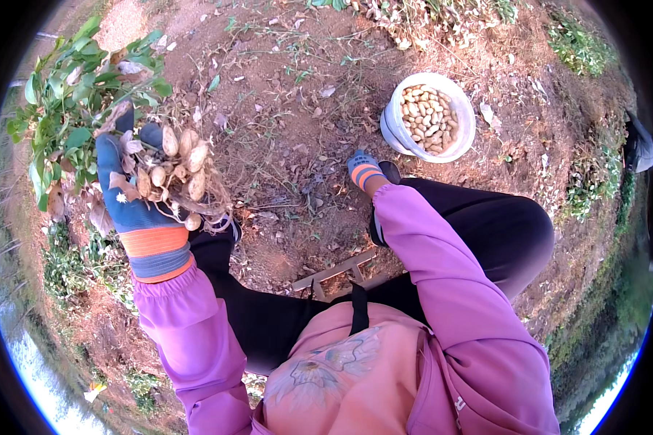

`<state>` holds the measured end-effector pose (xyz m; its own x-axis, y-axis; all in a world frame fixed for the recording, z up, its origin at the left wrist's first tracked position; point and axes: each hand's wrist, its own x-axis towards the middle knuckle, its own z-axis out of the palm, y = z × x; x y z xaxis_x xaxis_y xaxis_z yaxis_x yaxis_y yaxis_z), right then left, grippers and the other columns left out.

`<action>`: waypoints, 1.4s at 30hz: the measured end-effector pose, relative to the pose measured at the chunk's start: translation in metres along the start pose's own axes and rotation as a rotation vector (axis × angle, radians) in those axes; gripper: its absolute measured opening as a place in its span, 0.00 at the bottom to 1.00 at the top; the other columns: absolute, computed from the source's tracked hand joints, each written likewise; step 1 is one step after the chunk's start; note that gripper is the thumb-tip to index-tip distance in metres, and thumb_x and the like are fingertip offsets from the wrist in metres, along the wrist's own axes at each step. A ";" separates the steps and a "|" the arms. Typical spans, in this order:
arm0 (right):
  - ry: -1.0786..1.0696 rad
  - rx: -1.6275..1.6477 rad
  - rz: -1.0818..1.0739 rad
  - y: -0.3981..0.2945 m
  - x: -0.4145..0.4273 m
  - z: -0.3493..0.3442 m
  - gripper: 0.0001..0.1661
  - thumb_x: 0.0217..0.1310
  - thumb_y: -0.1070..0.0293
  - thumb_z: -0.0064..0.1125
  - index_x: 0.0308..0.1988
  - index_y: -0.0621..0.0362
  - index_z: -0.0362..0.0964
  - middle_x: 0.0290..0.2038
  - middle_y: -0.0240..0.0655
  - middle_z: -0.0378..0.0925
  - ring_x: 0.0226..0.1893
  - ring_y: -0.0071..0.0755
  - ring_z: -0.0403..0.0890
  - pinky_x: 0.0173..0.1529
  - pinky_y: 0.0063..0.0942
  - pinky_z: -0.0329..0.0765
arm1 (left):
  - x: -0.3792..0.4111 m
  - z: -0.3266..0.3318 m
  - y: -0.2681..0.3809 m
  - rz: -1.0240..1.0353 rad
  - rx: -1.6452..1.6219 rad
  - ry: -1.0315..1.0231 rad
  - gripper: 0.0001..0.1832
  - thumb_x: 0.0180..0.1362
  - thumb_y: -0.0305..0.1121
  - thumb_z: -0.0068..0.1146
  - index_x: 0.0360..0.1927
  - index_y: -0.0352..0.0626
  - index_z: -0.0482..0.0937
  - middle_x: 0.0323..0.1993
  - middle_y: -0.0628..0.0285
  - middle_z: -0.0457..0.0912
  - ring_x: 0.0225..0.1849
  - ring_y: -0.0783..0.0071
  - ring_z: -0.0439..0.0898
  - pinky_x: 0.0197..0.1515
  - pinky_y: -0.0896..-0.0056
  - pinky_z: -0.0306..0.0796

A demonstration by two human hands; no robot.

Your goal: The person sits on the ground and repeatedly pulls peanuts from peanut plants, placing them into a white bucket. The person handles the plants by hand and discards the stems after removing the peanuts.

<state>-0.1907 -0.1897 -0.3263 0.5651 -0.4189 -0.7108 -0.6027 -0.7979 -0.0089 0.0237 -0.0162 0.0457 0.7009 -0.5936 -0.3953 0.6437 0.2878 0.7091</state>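
Observation:
My left hand (136,190), in a blue-grey work glove with an orange striped cuff, grips a pulled peanut plant (84,92) by its stems. Green leaves spread beyond the hand, and a cluster of peanut pods (182,163) with thin roots hangs on the side toward the middle. My right hand (365,166), gloved alike, is low near the soil beside my shoe; its fingers are mostly hidden from view, so its grasp cannot be told. Just up and right of it, a white plastic bucket (466,122) holds many loose peanuts (429,117).
Dry soil (272,109) with weeds and dead leaves lies before me. A low wooden stool frame (334,269) shows between my legs. Uprooted plants (413,16) lie at the top, and more greenery (582,49) grows at the right. A dark shoe (639,142) appears at the far right edge.

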 end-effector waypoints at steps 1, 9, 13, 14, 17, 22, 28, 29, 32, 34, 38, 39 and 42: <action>-0.012 0.002 0.005 -0.001 0.000 -0.004 0.16 0.52 0.70 0.43 0.42 0.58 0.71 0.47 0.47 0.67 0.46 0.46 0.71 0.47 0.36 0.70 | 0.004 -0.004 0.000 -0.038 -0.130 -0.106 0.24 0.55 0.55 0.40 0.33 0.41 0.71 0.23 0.58 0.71 0.29 0.56 0.71 0.25 0.61 0.71; 0.255 0.300 0.067 -0.019 -0.018 -0.037 0.15 0.48 0.72 0.48 0.39 0.52 0.72 0.43 0.44 0.70 0.42 0.47 0.73 0.42 0.37 0.72 | 0.007 0.005 -0.009 -0.075 -0.067 -0.057 0.20 0.55 0.52 0.42 0.40 0.49 0.71 0.21 0.60 0.71 0.27 0.56 0.75 0.32 0.46 0.72; 0.573 0.608 0.111 -0.036 -0.044 -0.082 0.15 0.45 0.73 0.50 0.39 0.54 0.66 0.40 0.45 0.69 0.40 0.49 0.73 0.39 0.41 0.71 | 0.010 0.009 -0.016 -0.163 -0.173 -0.252 0.22 0.52 0.54 0.44 0.41 0.47 0.70 0.23 0.60 0.70 0.23 0.60 0.72 0.27 0.57 0.72; 0.675 0.674 0.118 -0.037 -0.052 -0.095 0.14 0.45 0.73 0.50 0.38 0.55 0.66 0.39 0.45 0.69 0.39 0.49 0.73 0.39 0.41 0.71 | 0.014 0.001 -0.019 -0.114 -0.165 -0.324 0.22 0.53 0.53 0.45 0.41 0.45 0.70 0.25 0.60 0.71 0.26 0.59 0.73 0.28 0.57 0.73; 1.045 0.810 0.138 -0.024 -0.074 -0.122 0.13 0.44 0.73 0.51 0.36 0.56 0.66 0.36 0.46 0.69 0.36 0.50 0.72 0.38 0.40 0.69 | 0.019 0.007 -0.029 0.030 -0.050 -0.095 0.21 0.54 0.50 0.44 0.41 0.42 0.69 0.35 0.56 0.75 0.39 0.53 0.75 0.32 0.58 0.75; 1.415 0.758 0.290 0.023 -0.117 -0.160 0.13 0.43 0.76 0.51 0.36 0.59 0.68 0.33 0.46 0.68 0.34 0.50 0.72 0.38 0.36 0.69 | 0.022 0.007 -0.034 -0.019 0.010 -0.104 0.23 0.53 0.54 0.45 0.41 0.45 0.69 0.34 0.55 0.76 0.37 0.53 0.76 0.32 0.56 0.74; 1.400 0.903 0.211 0.019 -0.149 -0.177 0.12 0.44 0.78 0.50 0.35 0.61 0.68 0.31 0.43 0.70 0.28 0.39 0.71 0.34 0.31 0.69 | 0.026 0.009 -0.045 -0.066 -0.095 -0.208 0.22 0.53 0.53 0.43 0.41 0.47 0.67 0.33 0.51 0.75 0.37 0.51 0.75 0.32 0.54 0.72; 1.213 1.356 -0.009 0.003 -0.154 -0.181 0.09 0.47 0.77 0.49 0.34 0.63 0.68 0.27 0.38 0.71 0.24 0.28 0.69 0.29 0.24 0.69 | 0.025 0.011 -0.045 -0.034 -0.089 -0.178 0.21 0.54 0.53 0.43 0.40 0.46 0.68 0.32 0.52 0.75 0.36 0.52 0.75 0.31 0.55 0.71; 0.876 1.637 -0.315 -0.038 -0.170 -0.188 0.07 0.48 0.76 0.49 0.32 0.64 0.69 0.25 0.33 0.71 0.23 0.20 0.68 0.27 0.19 0.68 | 0.025 0.007 -0.037 -0.171 -0.080 -0.334 0.22 0.56 0.53 0.38 0.28 0.43 0.71 0.32 0.52 0.75 0.33 0.57 0.74 0.29 0.60 0.69; 0.957 1.464 -0.461 -0.063 -0.192 -0.195 0.10 0.47 0.76 0.51 0.34 0.63 0.69 0.28 0.33 0.71 0.27 0.21 0.70 0.31 0.20 0.69 | 0.027 0.001 -0.041 -0.158 -0.143 -0.295 0.23 0.56 0.53 0.37 0.28 0.42 0.71 0.32 0.52 0.75 0.34 0.58 0.74 0.33 0.60 0.71; 0.887 1.478 -0.572 -0.087 -0.220 -0.212 0.16 0.47 0.77 0.50 0.41 0.61 0.66 0.29 0.25 0.69 0.26 0.14 0.67 0.28 0.14 0.67 | 0.038 -0.011 -0.045 -0.050 -0.212 -0.319 0.23 0.56 0.52 0.38 0.34 0.41 0.71 0.34 0.52 0.75 0.37 0.58 0.74 0.39 0.59 0.71; 0.902 1.458 -0.591 -0.090 -0.223 -0.214 0.16 0.47 0.77 0.50 0.41 0.60 0.66 0.31 0.26 0.69 0.27 0.15 0.67 0.29 0.15 0.68 | 0.041 -0.013 -0.047 -0.032 -0.234 -0.300 0.23 0.56 0.52 0.38 0.35 0.41 0.71 0.34 0.52 0.75 0.38 0.58 0.74 0.40 0.59 0.71; 0.944 1.391 -0.643 -0.097 -0.227 -0.221 0.18 0.45 0.75 0.52 0.42 0.60 0.66 0.35 0.30 0.68 0.31 0.21 0.69 0.33 0.18 0.70 | 0.043 -0.023 -0.046 -0.074 -0.272 -0.467 0.22 0.55 0.51 0.40 0.38 0.40 0.70 0.34 0.54 0.74 0.39 0.58 0.72 0.40 0.56 0.70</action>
<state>-0.1357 -0.1128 -0.0087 0.6746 -0.6993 0.2365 0.1163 -0.2156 -0.9695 0.0311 -0.0375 -0.0171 0.4794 -0.8726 -0.0937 0.7859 0.3794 0.4882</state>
